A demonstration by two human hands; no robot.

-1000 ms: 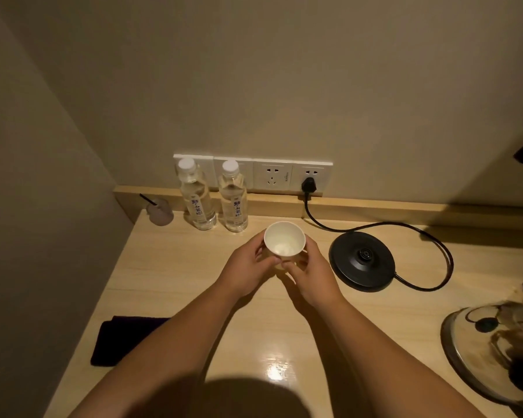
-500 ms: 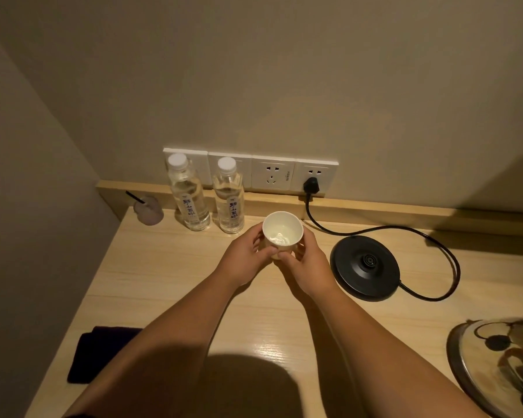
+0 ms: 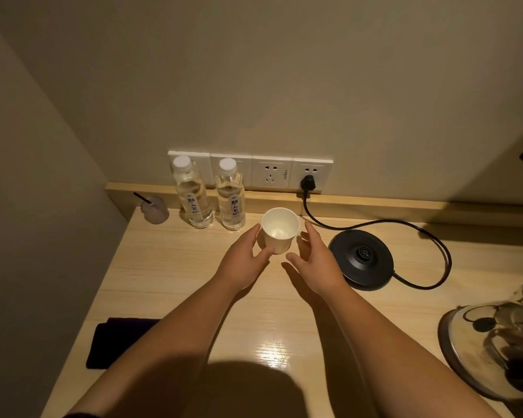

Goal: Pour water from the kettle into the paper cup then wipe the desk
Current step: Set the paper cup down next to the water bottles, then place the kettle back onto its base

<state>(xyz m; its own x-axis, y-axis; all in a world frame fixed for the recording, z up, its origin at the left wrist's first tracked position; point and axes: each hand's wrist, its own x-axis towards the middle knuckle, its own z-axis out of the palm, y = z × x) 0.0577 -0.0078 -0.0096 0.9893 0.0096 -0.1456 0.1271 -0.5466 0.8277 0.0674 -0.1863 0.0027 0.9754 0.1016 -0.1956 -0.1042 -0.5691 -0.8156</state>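
A white paper cup (image 3: 280,232) stands upright on the wooden desk (image 3: 169,276), in front of the wall sockets, and looks empty. My left hand (image 3: 243,262) is spread at the cup's left side, with its thumb tip at the cup's base. My right hand (image 3: 316,260) is spread just right of the cup, a small gap away. The glass kettle (image 3: 495,342) sits at the desk's right edge, partly cut off by the frame. A dark cloth (image 3: 118,342) lies near the front left, partly hidden by my left forearm.
The black kettle base (image 3: 361,257) sits right of the cup, with its cord (image 3: 405,224) plugged into the wall socket (image 3: 308,182). Two water bottles (image 3: 194,197) (image 3: 230,196) stand at the back left, and a small clouded holder with a black stick (image 3: 154,208) sits in the corner.
Both hands held the cup a second ago. It now stands on the desk a little farther back, and both hands have opened and drawn slightly away.
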